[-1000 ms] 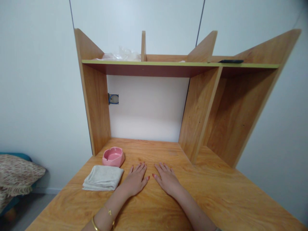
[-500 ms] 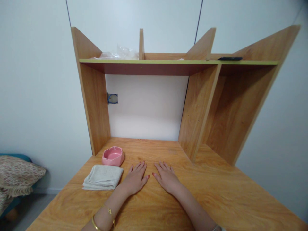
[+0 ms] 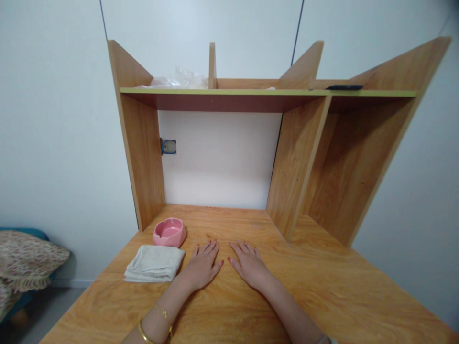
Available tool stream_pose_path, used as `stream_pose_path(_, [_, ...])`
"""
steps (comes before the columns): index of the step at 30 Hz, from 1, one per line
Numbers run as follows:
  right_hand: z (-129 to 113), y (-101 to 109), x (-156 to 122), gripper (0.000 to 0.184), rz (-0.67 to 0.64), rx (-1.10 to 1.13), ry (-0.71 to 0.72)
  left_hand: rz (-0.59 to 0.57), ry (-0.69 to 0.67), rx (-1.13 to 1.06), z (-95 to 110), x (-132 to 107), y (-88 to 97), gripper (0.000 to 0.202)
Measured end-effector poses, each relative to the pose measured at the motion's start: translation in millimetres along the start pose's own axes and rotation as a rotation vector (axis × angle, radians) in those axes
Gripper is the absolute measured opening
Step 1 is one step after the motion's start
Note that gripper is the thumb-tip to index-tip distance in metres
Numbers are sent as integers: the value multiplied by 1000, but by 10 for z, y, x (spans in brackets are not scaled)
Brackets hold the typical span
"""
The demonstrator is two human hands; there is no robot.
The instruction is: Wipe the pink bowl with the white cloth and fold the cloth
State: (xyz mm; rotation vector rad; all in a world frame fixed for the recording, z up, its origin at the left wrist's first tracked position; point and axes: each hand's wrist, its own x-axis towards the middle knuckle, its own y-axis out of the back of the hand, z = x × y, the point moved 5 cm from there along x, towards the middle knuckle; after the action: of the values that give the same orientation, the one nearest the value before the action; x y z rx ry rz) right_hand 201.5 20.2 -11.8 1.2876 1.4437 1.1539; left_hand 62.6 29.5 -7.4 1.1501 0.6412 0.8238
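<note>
My left hand (image 3: 203, 267) lies flat on the wooden desk (image 3: 229, 308), palm down with its fingers stretched out and nothing in it. Mirroring it on the right, my right hand (image 3: 249, 264) also rests palm down, fingers extended, holding nothing. A small gap separates the two thumbs. Just left of my left hand is a folded light grey cloth (image 3: 156, 263). Behind that cloth stands a pink faceted ashtray (image 3: 169, 232) with notches in its rim; its inside looks bare.
A wooden shelf unit (image 3: 299, 172) stands on the back of the desk. Its upper board carries a clear plastic bag (image 3: 181, 79) and a flat black object (image 3: 344, 87). An uncovered socket box (image 3: 169, 146) is in the wall. Patterned fringed fabric (image 3: 30, 260) lies at far left.
</note>
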Motion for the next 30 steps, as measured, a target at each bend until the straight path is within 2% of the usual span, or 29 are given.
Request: stream_pose_path(30, [-4,1,-6,57,-20,3,-13,6,0,0,8,-13,14,60])
